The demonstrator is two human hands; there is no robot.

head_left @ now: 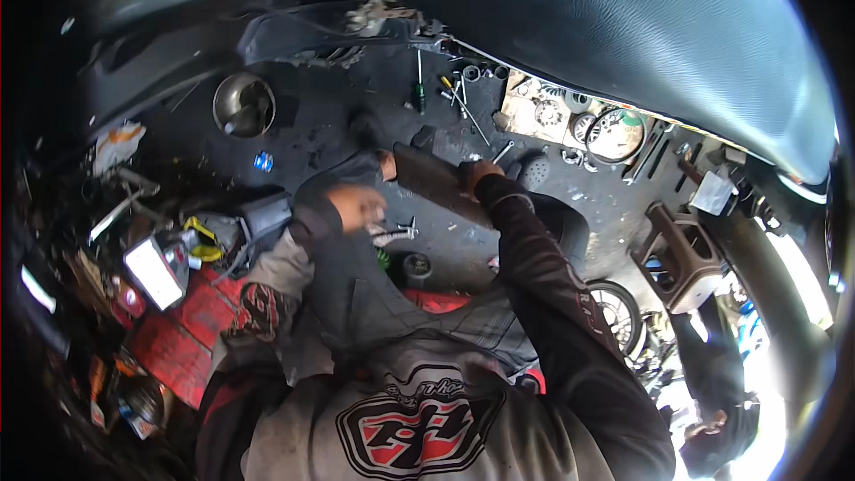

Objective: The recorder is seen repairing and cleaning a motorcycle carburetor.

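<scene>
Starting at the left of the frame, a clutter of parts sits on red mats, with a white-faced box and a yellow-handled tool among them, all apparently dropped within arm's reach so you need not stand up. Above, in the upper left, a round metal bowl rests on the oily floor, likely there to catch small pieces. Your left hand sits just left of centre, blurred and curled into a loose fist over the floor; you cannot tell from this view whether it holds anything, though small metal fittings lie just beside it. Your right hand reaches forward at centre with its fingers wrapped over the near edge of a dark flat panel, tilting it up off the floor, a hold that seems meant to steady it while the other hand works. The panel looks dull black, broad and slab-like, its surface scuffed and greasy, lying just below the middle of the frame's upper half. Beyond it, upper centre, a green-handled screwdriver and loose sockets are spread in a row near the work. To the right, gears and a round cover sit on a piece of cardboard, kept off the dirt, and a brown plastic stool stands at centre right.
</scene>
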